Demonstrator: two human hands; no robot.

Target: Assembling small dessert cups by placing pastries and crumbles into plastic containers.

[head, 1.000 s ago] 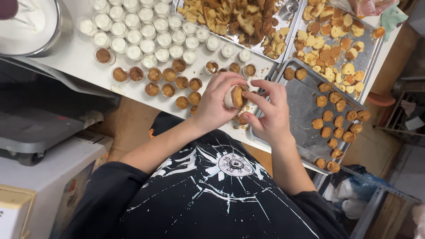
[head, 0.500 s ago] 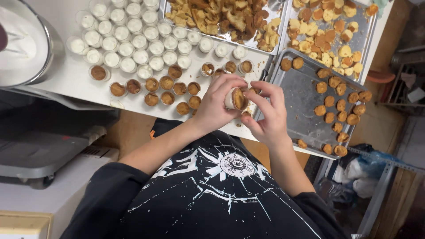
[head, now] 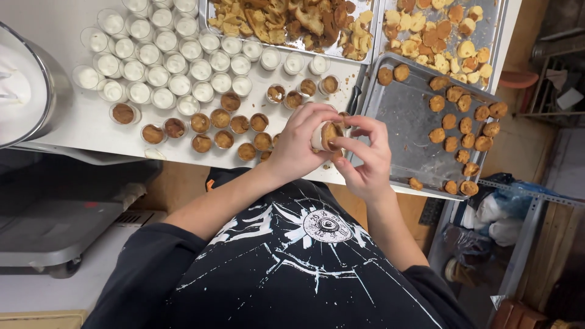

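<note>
head view: left hand (head: 297, 148) fingers curled tight around a small clear cup (head: 321, 135), cup tilted, mouth toward the other hand, held above the table's near edge. right hand (head: 366, 159) thumb and forefinger pinched on a round brown cake piece (head: 331, 131) sitting at the cup mouth; the other fingers of that hand loosely spread, not touching anything. both hands touch each other around the cup.

white table (head: 82, 125) runs along the top; its near edge lies right under the hands, dark-shirted torso just below it. left of the hands: rows of cups with brown tops (head: 220, 128), closest ones just beside the left knuckles, little room there. farther up-left: block of cups with white filling (head: 164, 73), tightly packed. far left: metal mixing bowl (head: 46, 91) with white cream, well apart.

right of the hands: grey baking tray (head: 405, 122), its middle bare, round cake pieces (head: 466, 125) mostly along its right side and far corner; tray's left rim just beside the right hand. open room on the tray's bare middle. above: two trays of cake scraps (head: 292, 24), well apart from the hands. tray's near right corner overhangs the table edge; shelving and bags below on the right.
</note>
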